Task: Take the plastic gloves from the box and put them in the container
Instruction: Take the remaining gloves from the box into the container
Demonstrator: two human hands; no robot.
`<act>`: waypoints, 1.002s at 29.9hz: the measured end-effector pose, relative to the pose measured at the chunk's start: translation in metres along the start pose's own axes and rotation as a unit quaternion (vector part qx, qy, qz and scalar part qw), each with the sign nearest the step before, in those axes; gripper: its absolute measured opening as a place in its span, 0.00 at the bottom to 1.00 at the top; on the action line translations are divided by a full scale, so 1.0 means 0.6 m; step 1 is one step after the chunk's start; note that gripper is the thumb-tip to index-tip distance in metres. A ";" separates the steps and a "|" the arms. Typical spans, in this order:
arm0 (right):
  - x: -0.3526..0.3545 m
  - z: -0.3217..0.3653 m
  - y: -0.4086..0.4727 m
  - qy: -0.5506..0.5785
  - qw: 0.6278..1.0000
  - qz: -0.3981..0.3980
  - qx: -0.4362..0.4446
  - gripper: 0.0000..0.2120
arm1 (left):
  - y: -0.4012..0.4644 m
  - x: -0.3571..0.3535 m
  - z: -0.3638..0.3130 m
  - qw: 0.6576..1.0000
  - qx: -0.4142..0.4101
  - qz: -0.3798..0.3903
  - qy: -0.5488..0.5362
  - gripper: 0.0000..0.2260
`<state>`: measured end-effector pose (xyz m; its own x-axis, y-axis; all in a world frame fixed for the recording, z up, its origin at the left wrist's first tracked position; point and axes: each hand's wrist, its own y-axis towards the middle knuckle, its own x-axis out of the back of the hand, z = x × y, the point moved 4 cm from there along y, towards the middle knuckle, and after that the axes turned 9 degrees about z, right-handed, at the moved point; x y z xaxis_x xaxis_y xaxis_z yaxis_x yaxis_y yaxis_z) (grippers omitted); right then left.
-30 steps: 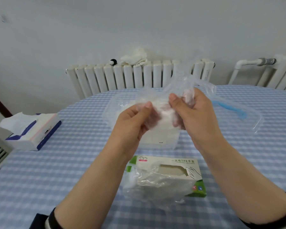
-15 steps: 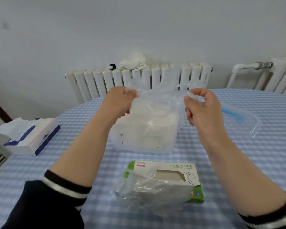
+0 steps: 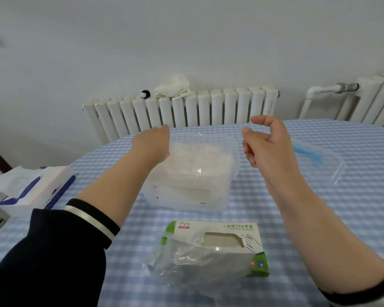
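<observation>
A clear plastic container (image 3: pixel 208 202) stands mid-table, filled with crumpled plastic gloves (image 3: pixel 200 158), and a thin glove film drapes over its right side. My left hand (image 3: pixel 152 142) hangs over the container's left rim, back towards me, its fingers hidden, touching the film. My right hand (image 3: pixel 266 147) hovers just right of the container with loosely curled fingers, thumb and forefinger apart, nothing in it. Nearer to me lies the green-and-white glove box (image 3: pixel 231 231), with clear gloves (image 3: pixel 186 262) spilling out in front of it.
The container's clear lid (image 3: pixel 324 165) with a blue seal lies on the checked tablecloth (image 3: pixel 319 218) to the right. A tissue pack (image 3: pixel 31 189) sits at the left table edge. A white radiator (image 3: pixel 186 109) with a cloth on top stands behind the table.
Both hands held a glove stretched above the container. The glove now lies on the container; my right hand has let go and drawn aside, my left hand has dropped to the rim.
</observation>
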<state>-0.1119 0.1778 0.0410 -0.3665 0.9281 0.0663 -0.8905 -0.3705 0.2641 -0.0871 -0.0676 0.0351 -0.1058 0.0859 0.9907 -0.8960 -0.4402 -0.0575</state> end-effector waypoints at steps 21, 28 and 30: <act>-0.040 0.030 -0.034 -0.135 0.958 0.253 0.003 0.04 | -0.039 -0.003 -0.010 0.927 -0.173 0.041 -0.331 0.13; -0.096 -0.005 -0.105 -0.406 0.725 0.555 -0.037 0.25 | -0.142 0.042 -0.013 0.855 -0.208 -0.133 -0.457 0.13; -0.110 -0.023 -0.126 -0.447 0.673 0.586 -0.055 0.29 | -0.160 0.037 -0.014 0.828 -0.204 -0.112 -0.511 0.12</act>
<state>-0.0244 0.1441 0.0033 -0.5700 -0.3720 0.7326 -0.1631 -0.8226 -0.5447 -0.0071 -0.0158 0.0613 0.3149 -0.7678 0.5579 -0.9371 -0.1583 0.3111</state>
